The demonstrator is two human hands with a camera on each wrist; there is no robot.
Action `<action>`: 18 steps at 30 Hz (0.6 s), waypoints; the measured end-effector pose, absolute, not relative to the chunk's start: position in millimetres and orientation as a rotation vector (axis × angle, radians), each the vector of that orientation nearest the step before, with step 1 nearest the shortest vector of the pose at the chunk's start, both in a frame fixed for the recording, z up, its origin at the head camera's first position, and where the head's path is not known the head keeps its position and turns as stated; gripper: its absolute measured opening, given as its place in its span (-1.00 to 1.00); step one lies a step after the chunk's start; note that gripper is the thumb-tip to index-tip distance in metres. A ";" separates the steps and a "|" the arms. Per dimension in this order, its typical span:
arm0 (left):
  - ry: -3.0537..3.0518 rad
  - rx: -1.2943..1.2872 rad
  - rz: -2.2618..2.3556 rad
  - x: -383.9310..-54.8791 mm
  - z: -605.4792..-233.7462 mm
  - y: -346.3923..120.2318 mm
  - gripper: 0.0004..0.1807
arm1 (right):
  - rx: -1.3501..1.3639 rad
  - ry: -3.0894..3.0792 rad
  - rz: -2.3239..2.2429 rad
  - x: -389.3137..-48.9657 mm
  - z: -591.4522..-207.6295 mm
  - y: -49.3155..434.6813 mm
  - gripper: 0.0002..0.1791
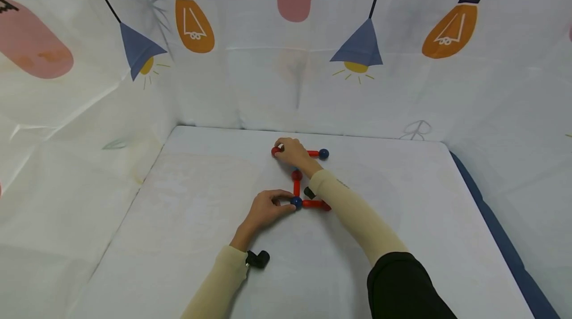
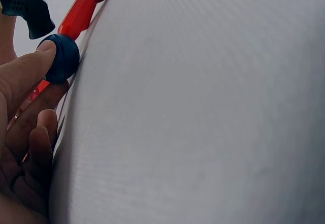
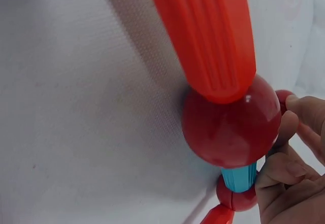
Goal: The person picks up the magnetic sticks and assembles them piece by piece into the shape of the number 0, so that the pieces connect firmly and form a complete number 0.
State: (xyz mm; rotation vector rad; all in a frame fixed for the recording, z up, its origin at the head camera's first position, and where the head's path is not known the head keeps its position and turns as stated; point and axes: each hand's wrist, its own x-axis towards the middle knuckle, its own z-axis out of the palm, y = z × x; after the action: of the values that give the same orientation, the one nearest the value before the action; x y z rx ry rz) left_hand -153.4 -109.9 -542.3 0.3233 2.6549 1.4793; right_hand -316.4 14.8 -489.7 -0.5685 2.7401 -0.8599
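A figure of toy balls and rods lies on the white table. My left hand pinches its dark blue corner ball between thumb and fingers. From that ball one red rod runs right to a red ball, and another red rod runs away to a middle red ball. Beyond comes a light blue rod, then another red ball, mostly hidden in the head view. At the far left end, my right hand pinches a red ball.
To the right of the right hand, a red rod ends in a dark blue ball. A patterned cloth hangs behind the table. Dark blue fabric shows past the right edge.
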 end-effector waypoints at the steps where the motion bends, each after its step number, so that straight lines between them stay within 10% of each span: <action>1: 2.654 0.320 1.478 -153.4 -542.5 -109.5 -0.72 | -0.568 2.733 -0.856 -316.6 -489.6 15.8 -0.65; 18: 2.647 0.278 1.475 -153.7 -544.3 -109.0 -0.70 | -0.752 2.648 -0.933 -308.4 -468.8 53.8 -0.66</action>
State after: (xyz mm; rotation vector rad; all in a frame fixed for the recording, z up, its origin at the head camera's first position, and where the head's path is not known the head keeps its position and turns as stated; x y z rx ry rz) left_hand -153.7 -109.0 -544.3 0.2782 2.6474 1.4754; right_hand -308.4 53.8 -468.8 -0.7516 2.6478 -0.9330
